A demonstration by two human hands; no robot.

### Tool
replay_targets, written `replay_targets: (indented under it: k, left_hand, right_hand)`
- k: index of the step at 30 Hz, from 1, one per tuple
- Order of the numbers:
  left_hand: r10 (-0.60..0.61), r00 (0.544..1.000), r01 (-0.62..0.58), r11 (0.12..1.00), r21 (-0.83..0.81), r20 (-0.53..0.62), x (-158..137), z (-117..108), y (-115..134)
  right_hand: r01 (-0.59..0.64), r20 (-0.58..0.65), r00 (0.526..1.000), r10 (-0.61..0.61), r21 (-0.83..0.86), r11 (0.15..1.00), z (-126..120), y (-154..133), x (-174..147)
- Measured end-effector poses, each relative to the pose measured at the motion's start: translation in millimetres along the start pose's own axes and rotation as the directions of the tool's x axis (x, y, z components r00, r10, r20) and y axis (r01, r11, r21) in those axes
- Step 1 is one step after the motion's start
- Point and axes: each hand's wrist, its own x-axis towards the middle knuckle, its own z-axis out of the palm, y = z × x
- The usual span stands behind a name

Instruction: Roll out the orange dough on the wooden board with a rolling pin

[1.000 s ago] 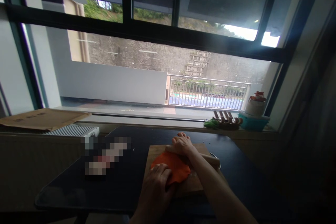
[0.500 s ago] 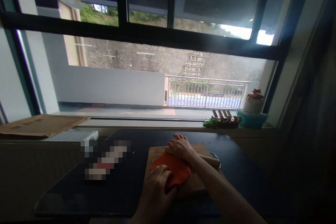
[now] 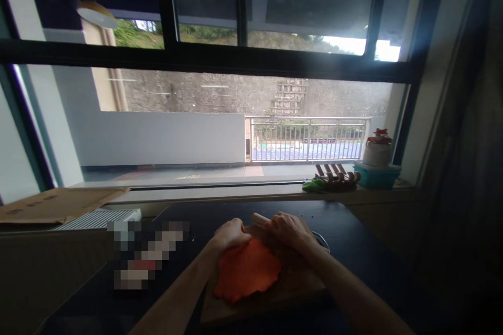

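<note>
Shifted from the near edge, the left hand (image 3: 231, 234) now closes on the far edge of the orange dough (image 3: 247, 269), leaving its near side uncovered on the wooden board (image 3: 301, 278). Just beyond, the right hand (image 3: 290, 229) grips the rolling pin (image 3: 259, 218).
</note>
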Motion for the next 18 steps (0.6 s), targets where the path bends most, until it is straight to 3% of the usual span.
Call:
replay_targets:
  k: [5, 12, 15, 18]
  left_hand:
    - [0.031, 0.998, -0.023, 0.987, -0.159, 0.051, 5, -5, 5]
    - [0.0, 0.991, -0.063, 0.88, -0.471, -0.131, -1, -5, -15]
    - [-0.039, 0.978, -0.077, 0.846, -0.527, -0.205, -14, 5, -30]
    - [-0.004, 0.966, -0.145, 0.824, -0.548, -0.26, -32, 10, -46]
  right_hand:
    - [-0.009, -0.037, 0.999, 0.01, 0.023, 1.0, -2, 1, -1]
    - [0.018, -0.021, 1.0, -0.018, 0.012, 1.0, 2, -1, 0]
    - [0.02, 0.002, 1.0, -0.02, 0.037, 0.999, -5, 0, -3]
    - [0.005, 0.028, 1.0, -0.008, 0.104, 0.995, -12, -1, -9]
